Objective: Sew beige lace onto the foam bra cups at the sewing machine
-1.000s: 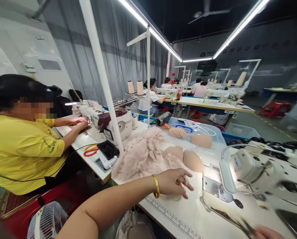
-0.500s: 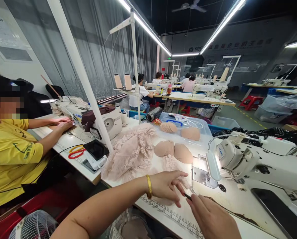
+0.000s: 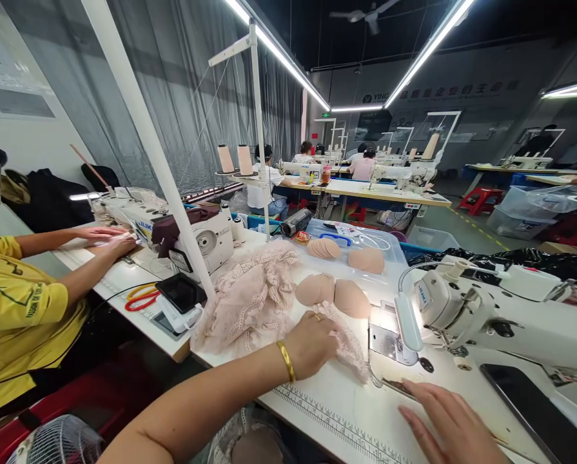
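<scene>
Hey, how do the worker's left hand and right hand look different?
The left hand is curled at the lace piece, but the right hand is open with fingers stretched out. The left hand wears a ring; no ring shows on the right hand. Both are bare, at the same white table.

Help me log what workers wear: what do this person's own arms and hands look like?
The left hand wears a thin ring, with a gold-coloured bangle around its wrist. The right hand shows no ring. Neither shows a glove or sleeve.
</scene>
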{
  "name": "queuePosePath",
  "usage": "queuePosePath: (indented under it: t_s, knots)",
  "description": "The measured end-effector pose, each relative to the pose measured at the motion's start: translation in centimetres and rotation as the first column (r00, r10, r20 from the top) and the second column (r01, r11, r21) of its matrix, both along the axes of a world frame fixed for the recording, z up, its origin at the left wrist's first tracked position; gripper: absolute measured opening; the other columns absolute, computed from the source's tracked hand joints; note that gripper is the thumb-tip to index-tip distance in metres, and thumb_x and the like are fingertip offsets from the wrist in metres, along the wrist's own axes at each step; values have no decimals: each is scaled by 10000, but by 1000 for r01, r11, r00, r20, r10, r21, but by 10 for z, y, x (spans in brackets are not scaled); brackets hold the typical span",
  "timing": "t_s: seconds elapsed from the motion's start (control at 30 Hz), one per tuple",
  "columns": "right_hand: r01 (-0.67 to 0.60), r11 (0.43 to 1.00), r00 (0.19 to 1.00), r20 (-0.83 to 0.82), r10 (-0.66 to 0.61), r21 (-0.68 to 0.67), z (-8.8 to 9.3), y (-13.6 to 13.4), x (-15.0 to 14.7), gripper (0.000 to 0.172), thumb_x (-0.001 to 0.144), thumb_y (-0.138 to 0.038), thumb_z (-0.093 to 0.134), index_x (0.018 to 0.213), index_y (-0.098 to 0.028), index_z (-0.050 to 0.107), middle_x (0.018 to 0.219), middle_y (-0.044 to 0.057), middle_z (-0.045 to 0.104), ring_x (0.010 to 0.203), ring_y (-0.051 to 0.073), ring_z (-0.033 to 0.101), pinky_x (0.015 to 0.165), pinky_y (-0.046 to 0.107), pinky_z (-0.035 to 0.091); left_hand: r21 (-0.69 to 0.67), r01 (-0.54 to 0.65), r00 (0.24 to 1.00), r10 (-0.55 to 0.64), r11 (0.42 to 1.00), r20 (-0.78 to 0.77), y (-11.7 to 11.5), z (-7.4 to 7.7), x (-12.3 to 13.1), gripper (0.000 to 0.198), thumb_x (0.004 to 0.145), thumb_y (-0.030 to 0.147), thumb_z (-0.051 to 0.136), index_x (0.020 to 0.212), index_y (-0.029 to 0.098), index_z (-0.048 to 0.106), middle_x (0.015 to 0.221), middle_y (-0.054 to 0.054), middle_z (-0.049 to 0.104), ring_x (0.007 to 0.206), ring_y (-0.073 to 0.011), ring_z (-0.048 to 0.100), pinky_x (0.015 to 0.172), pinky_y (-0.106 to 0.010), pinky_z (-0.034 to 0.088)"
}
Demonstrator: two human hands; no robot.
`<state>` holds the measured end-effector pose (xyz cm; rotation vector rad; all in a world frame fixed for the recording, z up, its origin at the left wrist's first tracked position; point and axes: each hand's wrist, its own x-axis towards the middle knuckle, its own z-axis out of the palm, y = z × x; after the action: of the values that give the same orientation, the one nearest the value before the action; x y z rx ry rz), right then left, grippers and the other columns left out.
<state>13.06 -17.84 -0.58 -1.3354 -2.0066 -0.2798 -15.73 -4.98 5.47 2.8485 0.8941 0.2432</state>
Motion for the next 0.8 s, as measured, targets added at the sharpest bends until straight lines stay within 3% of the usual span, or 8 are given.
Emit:
queuePosePath:
  t_s: [0.07,0.13,0.23,0.33,0.43,0.53,0.63,0.8]
  knots:
    - [-41,991,992,-127,26,-125,6,1,-22,423,967,-538,646,1316,-299,663,1177,74,754,1038,273,728,826,360,600,-51,25,999,-23,998,46,-4,3,15,210,1019,253,563,890,167,706,1108,-116,745,1062,-272,669,995,-449,456]
    - [-65,965,945,-326,-23,-256,10,1,-39,512,945,-554,669,1376,-279,637,1295,96,721,1136,287,700,843,350,608,-157,73,979,-41,985,199,-11,18,23,252,1041,331,543,891,181,680,974,-82,741,944,-221,660,919,-368,461]
    - [-137,903,725,-662,-189,-408,16,2,-52,510,939,-617,632,1298,-258,680,1245,94,742,1092,282,711,814,328,615,-395,109,908,71,912,414,-24,41,25,284,1025,409,534,846,200,604,836,-22,667,788,-160,586,750,-281,428]
    - [-261,831,412,-835,-365,-491,23,7,-51,558,866,-720,657,1161,-253,728,1046,72,787,925,283,742,739,337,620,-682,63,876,287,728,387,-32,47,24,426,988,574,509,763,213,476,687,30,518,637,-127,476,606,-257,362]
    - [-346,770,258,-844,-471,-535,33,12,-50,618,729,-741,783,1092,-242,754,947,71,794,851,306,744,700,369,618,-868,93,880,367,488,301,-33,34,23,622,919,818,422,749,220,450,624,48,452,578,-119,436,580,-265,352]
    - [-383,750,208,-841,-499,-539,44,12,-61,592,697,-707,828,1047,-234,767,875,63,782,824,308,730,711,384,602,-906,154,853,410,395,324,-32,14,28,721,744,909,597,820,199,505,703,48,490,653,-110,439,630,-259,344]
    - [-442,747,178,-865,-470,-497,49,9,-74,535,749,-715,776,1003,-244,754,836,31,744,807,269,692,700,346,561,-930,211,775,528,301,346,-32,1,38,779,500,748,892,911,186,540,768,56,541,695,-102,451,665,-249,347]
    - [-374,733,332,-820,-466,-568,38,9,-66,524,788,-761,718,899,-249,708,729,-26,624,717,182,532,651,263,439,-910,274,549,725,313,415,-38,-1,50,569,536,503,918,692,181,475,813,12,588,730,-107,484,682,-252,361]
